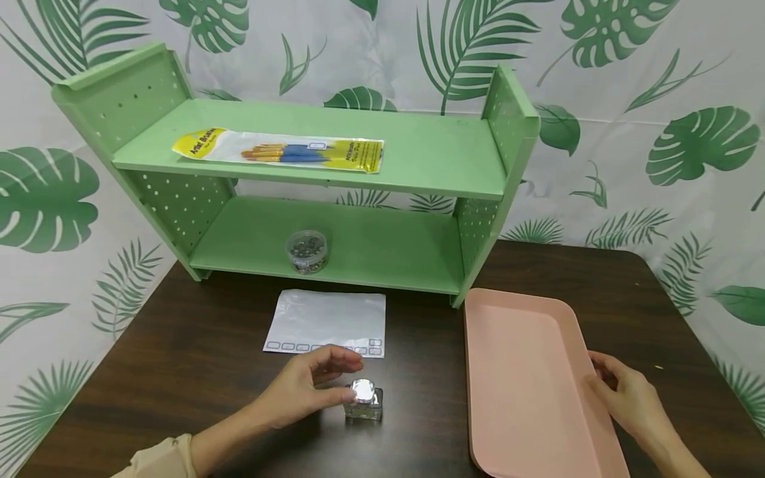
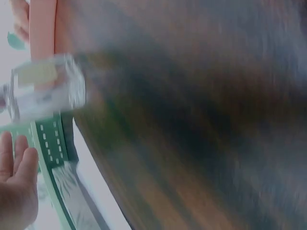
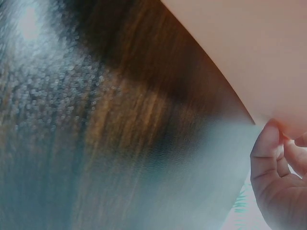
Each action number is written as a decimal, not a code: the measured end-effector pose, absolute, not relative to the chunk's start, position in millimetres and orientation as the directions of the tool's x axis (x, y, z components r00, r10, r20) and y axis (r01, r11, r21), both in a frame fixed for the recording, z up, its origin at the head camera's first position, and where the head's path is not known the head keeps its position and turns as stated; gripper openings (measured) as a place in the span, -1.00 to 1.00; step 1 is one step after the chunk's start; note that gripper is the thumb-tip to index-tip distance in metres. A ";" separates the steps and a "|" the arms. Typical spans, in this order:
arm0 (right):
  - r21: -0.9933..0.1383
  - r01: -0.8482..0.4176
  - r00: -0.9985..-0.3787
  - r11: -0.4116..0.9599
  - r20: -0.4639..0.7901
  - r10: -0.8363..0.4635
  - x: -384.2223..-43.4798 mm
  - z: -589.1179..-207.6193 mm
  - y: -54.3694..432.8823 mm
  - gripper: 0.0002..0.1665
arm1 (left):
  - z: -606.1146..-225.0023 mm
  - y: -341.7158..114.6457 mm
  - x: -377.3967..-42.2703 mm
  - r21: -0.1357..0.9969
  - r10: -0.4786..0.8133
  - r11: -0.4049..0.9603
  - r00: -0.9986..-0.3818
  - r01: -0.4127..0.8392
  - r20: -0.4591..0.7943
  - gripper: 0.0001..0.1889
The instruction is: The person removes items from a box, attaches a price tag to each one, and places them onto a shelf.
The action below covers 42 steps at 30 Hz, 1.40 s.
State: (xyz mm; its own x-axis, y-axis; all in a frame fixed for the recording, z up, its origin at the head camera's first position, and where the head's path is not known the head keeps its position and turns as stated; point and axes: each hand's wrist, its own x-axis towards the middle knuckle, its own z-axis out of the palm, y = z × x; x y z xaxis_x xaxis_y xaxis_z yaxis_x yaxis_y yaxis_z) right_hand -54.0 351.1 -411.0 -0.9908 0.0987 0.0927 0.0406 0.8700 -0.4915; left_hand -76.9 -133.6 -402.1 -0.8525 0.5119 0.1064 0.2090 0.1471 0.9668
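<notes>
A small square glass bottle point(image 1: 363, 407) with a shiny silver cap stands on the dark table in the head view. My left hand point(image 1: 317, 385) is just left of it, thumb tip right at the cap and the other fingers spread apart behind. In the left wrist view the bottle point(image 2: 45, 88) is blurred, with the fingers point(image 2: 19, 155) of that hand held away from it. A pink tray point(image 1: 526, 385) lies on the right side of the table. My right hand point(image 1: 627, 398) pinches its right rim between thumb and curled fingers, also seen close in the right wrist view.
A green two-tier shelf point(image 1: 335, 242) stands at the back. Its upper tier bears a pack of artist brushes point(image 1: 281, 151), its lower tier a round clear tub point(image 1: 307, 252) of small metal pieces. A white sheet point(image 1: 331, 318) with small labels lies before it on the table point(image 1: 209, 372).
</notes>
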 end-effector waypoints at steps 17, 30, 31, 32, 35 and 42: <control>-0.493 0.047 -0.992 0.869 0.082 0.100 -54.7 -410.1 351.5 -0.58 | -411.5 -213.6 -135.0 0.850 -0.043 0.525 -0.999 -0.041 -0.021 -0.42; -0.499 0.056 -0.992 0.865 0.069 0.104 -55.1 -410.9 352.1 -0.57 | -423.0 -219.6 -147.0 0.679 -0.016 0.734 -1.000 -0.022 -0.014 -0.39; -0.500 0.055 -0.992 0.864 0.070 0.103 -55.0 -410.9 352.2 -0.57 | -423.9 -219.5 -147.6 0.667 -0.014 0.745 -1.000 -0.017 -0.010 -0.39; -0.500 0.053 -0.992 0.865 0.071 0.102 -54.9 -410.8 352.3 -0.57 | -424.7 -219.3 -148.2 0.655 -0.014 0.755 -1.000 -0.015 -0.007 -0.39; -0.500 0.050 -0.992 0.865 0.074 0.100 -54.9 -410.3 352.6 -0.56 | -426.1 -218.4 -148.9 0.632 -0.020 0.774 -1.000 -0.019 -0.006 -0.39; -0.499 0.053 -0.992 0.865 0.074 0.104 -54.9 -410.3 352.7 -0.56 | -426.0 -215.0 -147.9 0.604 -0.026 0.797 -1.000 -0.028 -0.012 -0.44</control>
State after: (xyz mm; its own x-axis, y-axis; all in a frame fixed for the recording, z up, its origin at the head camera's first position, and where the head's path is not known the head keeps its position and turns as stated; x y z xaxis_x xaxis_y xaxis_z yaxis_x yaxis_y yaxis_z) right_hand -54.9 352.7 -410.3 -0.9918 0.1042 0.0745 0.0533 0.8647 -0.4994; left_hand -147.9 -215.0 -426.0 -0.9996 -0.0260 -0.0124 -0.0282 0.7966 0.6039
